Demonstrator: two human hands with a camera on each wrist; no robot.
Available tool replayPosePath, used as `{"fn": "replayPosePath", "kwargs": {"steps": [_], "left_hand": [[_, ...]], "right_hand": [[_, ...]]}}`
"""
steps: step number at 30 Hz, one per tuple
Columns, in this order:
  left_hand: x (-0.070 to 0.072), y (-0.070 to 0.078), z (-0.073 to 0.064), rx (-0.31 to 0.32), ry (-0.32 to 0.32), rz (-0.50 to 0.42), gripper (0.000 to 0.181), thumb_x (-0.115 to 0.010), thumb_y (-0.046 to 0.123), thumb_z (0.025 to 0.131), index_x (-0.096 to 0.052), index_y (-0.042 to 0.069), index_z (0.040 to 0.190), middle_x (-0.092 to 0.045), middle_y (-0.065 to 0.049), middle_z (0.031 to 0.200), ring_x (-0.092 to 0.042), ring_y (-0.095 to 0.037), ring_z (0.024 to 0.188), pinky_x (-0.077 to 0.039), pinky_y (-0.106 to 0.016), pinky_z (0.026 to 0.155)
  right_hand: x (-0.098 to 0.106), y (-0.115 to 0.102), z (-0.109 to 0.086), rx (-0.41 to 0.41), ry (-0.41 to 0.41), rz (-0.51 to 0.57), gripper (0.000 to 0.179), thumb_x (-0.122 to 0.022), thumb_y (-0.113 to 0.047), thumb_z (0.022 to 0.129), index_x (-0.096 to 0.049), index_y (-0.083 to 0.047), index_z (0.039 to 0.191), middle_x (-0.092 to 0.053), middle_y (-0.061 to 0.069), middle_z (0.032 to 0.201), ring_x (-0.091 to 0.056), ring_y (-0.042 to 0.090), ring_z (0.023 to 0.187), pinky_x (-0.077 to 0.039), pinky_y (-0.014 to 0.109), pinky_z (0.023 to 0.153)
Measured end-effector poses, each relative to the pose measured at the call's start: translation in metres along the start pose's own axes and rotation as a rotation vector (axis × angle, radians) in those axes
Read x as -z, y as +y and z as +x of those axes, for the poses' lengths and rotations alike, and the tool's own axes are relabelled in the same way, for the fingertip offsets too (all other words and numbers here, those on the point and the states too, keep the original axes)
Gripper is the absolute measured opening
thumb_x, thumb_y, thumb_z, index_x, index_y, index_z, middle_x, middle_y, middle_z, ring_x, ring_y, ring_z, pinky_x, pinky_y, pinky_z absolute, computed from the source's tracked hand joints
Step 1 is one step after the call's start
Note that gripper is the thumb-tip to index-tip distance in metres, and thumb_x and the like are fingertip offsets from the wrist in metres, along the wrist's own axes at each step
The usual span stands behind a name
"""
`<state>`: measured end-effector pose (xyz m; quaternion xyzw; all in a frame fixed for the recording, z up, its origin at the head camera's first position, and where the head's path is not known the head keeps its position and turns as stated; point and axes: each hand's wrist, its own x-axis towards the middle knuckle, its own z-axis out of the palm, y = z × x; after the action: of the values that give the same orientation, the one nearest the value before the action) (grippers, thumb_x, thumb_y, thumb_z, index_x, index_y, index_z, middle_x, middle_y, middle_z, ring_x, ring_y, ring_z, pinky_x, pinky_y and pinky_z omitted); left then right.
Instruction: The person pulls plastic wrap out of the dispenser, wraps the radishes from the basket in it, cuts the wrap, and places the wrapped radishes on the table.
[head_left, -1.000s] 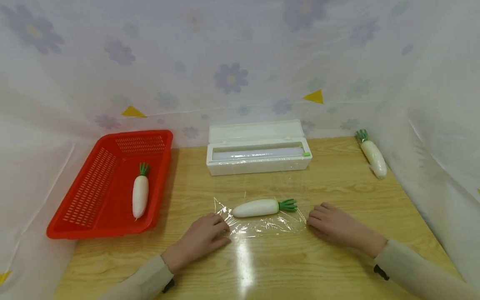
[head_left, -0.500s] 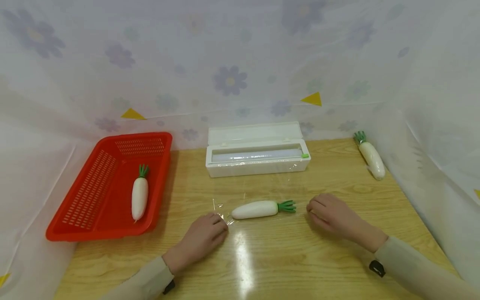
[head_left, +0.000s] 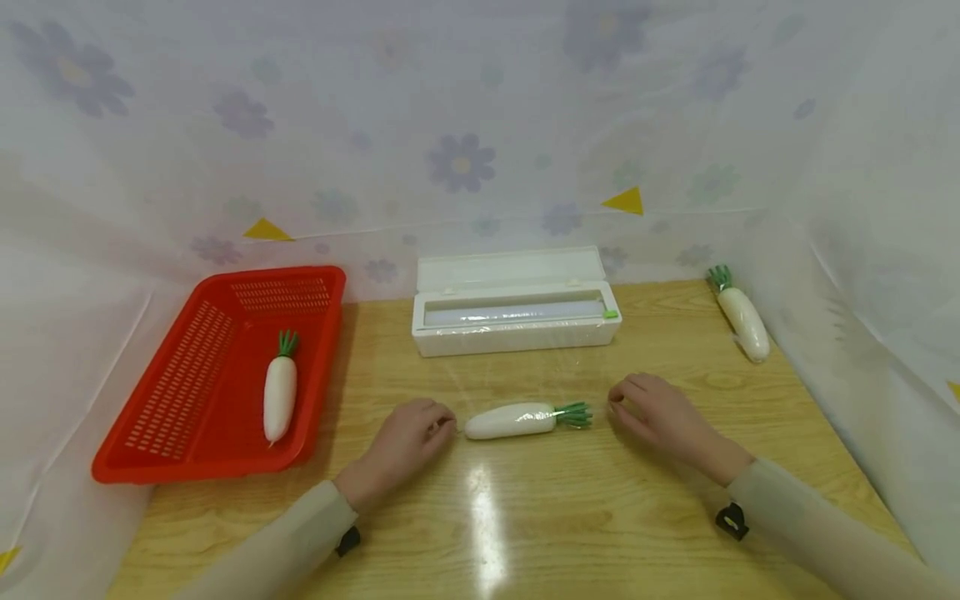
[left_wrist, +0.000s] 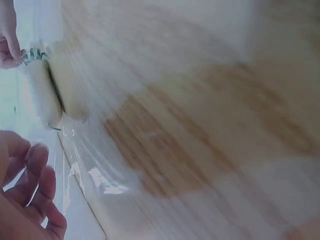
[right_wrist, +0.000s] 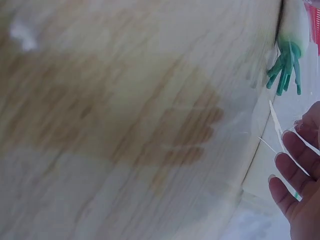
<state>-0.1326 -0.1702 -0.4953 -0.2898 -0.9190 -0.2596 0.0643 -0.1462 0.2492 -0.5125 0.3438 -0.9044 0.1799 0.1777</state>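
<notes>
A white radish (head_left: 512,422) with green stems lies crosswise on the table, and clear cling film now glints over it. By its root tip my left hand (head_left: 406,445) pinches a corner of the cling film (left_wrist: 97,180). Just beyond the stems my right hand (head_left: 660,421) pinches the film's other side between thumb and forefinger, its other fingers loosely bent, as the right wrist view shows. Behind the radish stands a white cling film box (head_left: 517,337), lid up, with the roll inside. The film's outline is hard to make out.
A red plastic basket (head_left: 213,467) on the left holds another radish (head_left: 280,400). At the far right edge of the wooden table (head_left: 570,533) lies a third radish (head_left: 744,323), wrapped in film. A flowered curtain (head_left: 360,117) closes off the back and sides.
Both hands have moved up and away from the table's near edge, bringing the film's near edge over the radish. The radish stays in place.
</notes>
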Motion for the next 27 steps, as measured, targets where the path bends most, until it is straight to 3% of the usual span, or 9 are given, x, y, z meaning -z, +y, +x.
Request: {"fn": "replayPosePath", "kwargs": {"steps": [7,12,16,19,23,25,27], "left_hand": [[-0.004,-0.004,0.007,0.102,0.006,-0.048,0.006,-0.071,0.012,0.097,-0.076,0.014,0.094,-0.068,0.005,0.085,-0.059,-0.011,0.079,-0.050,-0.032,0.074],[-0.006,-0.008,0.008,0.159,-0.016,-0.101,0.009,-0.069,0.009,0.096,-0.077,0.011,0.095,-0.072,0.003,0.088,-0.061,-0.010,0.080,-0.053,-0.032,0.075],[-0.006,-0.011,0.007,0.205,-0.029,-0.119,0.010,-0.067,0.009,0.097,-0.077,0.011,0.096,-0.072,0.003,0.089,-0.061,-0.009,0.080,-0.053,-0.031,0.075],[-0.006,-0.012,0.006,0.234,-0.018,-0.108,0.010,-0.067,0.010,0.098,-0.077,0.011,0.096,-0.071,0.002,0.089,-0.061,-0.012,0.081,-0.053,-0.034,0.077],[-0.006,-0.007,0.004,0.260,0.060,-0.043,0.009,-0.070,0.013,0.097,-0.076,0.010,0.103,-0.070,-0.003,0.099,-0.062,-0.022,0.092,-0.050,-0.045,0.088],[-0.007,-0.001,0.004,0.232,0.099,-0.001,0.015,-0.071,0.014,0.095,-0.074,0.010,0.109,-0.068,-0.007,0.106,-0.061,-0.028,0.101,-0.047,-0.050,0.093],[-0.007,0.009,0.004,0.164,0.113,0.061,0.020,-0.072,0.015,0.095,-0.073,0.010,0.115,-0.067,-0.009,0.113,-0.059,-0.031,0.108,-0.044,-0.052,0.094]], "right_hand": [[-0.006,0.001,0.001,-0.134,-0.057,0.037,0.007,-0.075,-0.009,0.093,-0.071,-0.013,0.098,-0.068,-0.002,0.095,-0.064,0.016,0.086,-0.056,0.040,0.074],[-0.008,0.002,0.001,-0.159,-0.050,0.052,0.008,-0.074,-0.007,0.093,-0.072,-0.012,0.098,-0.069,-0.001,0.095,-0.065,0.019,0.088,-0.055,0.043,0.076],[-0.006,0.001,0.001,-0.151,0.007,0.037,0.013,-0.075,-0.004,0.091,-0.072,-0.007,0.103,-0.070,0.004,0.095,-0.065,0.024,0.089,-0.054,0.047,0.078],[-0.004,-0.004,0.004,-0.046,0.071,0.008,0.017,-0.074,-0.005,0.090,-0.072,-0.004,0.106,-0.070,0.007,0.096,-0.065,0.028,0.090,-0.052,0.050,0.079],[-0.006,-0.017,0.011,0.192,0.105,-0.016,0.019,-0.061,-0.019,0.104,-0.073,-0.005,0.106,-0.069,0.006,0.100,-0.063,0.026,0.093,-0.050,0.047,0.081],[-0.009,-0.026,0.014,0.291,0.100,-0.015,0.030,-0.050,-0.024,0.110,-0.073,-0.006,0.107,-0.069,0.004,0.102,-0.062,0.024,0.095,-0.049,0.044,0.082],[-0.013,-0.036,0.018,0.347,0.085,-0.024,0.034,-0.046,-0.027,0.112,-0.073,-0.007,0.110,-0.069,0.003,0.104,-0.061,0.023,0.097,-0.049,0.042,0.084]]}}
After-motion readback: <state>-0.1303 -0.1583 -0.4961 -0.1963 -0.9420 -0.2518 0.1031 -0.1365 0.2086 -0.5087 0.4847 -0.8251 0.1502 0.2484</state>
